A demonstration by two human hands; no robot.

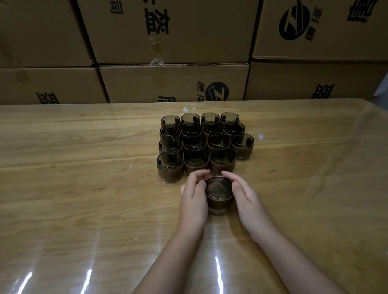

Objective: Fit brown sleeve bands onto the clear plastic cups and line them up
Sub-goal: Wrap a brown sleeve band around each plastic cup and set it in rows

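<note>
While the left hand [194, 198] curls its fingers round the left side of a cup [219, 189], the right hand [246, 199] curls round the right side, so both hold it on the table [78, 174]. A brown band [219, 203] sits round the cup's middle, and its clear bottom peeks out below. The hands hide the cup's sides. Just behind it stands a block of banded cups [196, 160] in rows, packed close. The back ones are dark and hard to make out. Cardboard boxes [172, 36] fill the far side, their tops cut off.
</note>
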